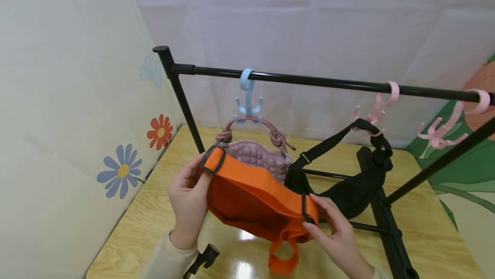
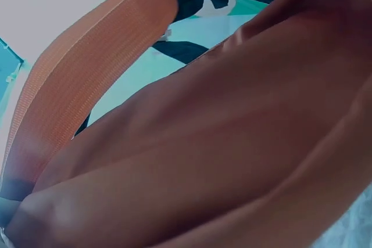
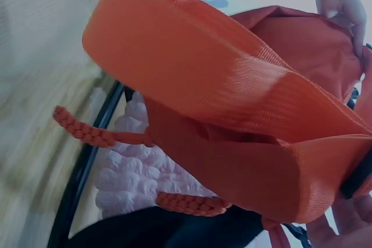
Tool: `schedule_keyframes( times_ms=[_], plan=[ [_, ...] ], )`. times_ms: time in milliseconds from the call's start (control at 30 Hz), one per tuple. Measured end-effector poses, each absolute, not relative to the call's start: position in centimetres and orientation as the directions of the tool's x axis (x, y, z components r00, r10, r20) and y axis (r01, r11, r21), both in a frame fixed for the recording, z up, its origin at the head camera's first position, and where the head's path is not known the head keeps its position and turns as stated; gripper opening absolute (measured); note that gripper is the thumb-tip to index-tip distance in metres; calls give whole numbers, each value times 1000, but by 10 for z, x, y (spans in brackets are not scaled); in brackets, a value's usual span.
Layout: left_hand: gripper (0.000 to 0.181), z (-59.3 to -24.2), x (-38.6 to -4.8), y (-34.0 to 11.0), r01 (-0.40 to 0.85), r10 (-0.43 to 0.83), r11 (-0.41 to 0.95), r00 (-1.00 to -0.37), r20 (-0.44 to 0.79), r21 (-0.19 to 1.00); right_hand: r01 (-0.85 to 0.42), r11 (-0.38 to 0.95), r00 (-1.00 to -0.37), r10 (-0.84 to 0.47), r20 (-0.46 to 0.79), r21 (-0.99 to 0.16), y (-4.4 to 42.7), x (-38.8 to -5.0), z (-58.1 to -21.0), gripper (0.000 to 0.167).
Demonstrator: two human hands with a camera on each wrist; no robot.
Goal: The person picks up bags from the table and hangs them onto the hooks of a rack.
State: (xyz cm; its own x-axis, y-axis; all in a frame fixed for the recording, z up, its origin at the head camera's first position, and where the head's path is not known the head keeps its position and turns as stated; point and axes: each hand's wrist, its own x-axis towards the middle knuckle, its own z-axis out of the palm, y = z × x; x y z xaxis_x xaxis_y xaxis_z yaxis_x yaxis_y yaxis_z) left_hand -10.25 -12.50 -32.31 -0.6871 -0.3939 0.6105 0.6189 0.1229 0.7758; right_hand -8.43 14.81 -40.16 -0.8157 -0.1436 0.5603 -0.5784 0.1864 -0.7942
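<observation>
An orange bag (image 1: 247, 210) with a wide webbing strap (image 3: 192, 68) is held up between both hands over the table. My left hand (image 1: 189, 201) grips its left end beside a black slider buckle (image 1: 213, 160). At the other end my right hand (image 1: 334, 229) pinches the strap near a second black buckle (image 1: 305, 208). An orange loop (image 1: 284, 262) dangles below. Braided orange pulls (image 3: 192, 204) show in the right wrist view. Bag fabric (image 2: 203, 143) fills most of the left wrist view, where my left fingers are largely hidden.
A black rack bar (image 1: 309, 81) carries a blue hook (image 1: 247, 98) and two pink hooks (image 1: 441, 130). A lilac quilted bag (image 1: 259, 154) hangs from the blue one, a black bag (image 1: 352, 191) from a pink one. A rack foot (image 1: 205, 257) lies below my left hand.
</observation>
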Motion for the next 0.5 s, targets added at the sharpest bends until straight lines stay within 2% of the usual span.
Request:
schedule_keyframes(
  times_ms=[367, 500],
  plan=[
    [25, -330, -105, -123, 613, -356, 44, -728, 586, 789, -569, 273, -816, -67, 575, -776, 159, -84, -390, 65],
    [29, -333, -106, -122, 613, -309, -6, -753, 581, 790, -604, 221, -793, -61, 607, -766, 164, -85, -390, 63]
  ],
)
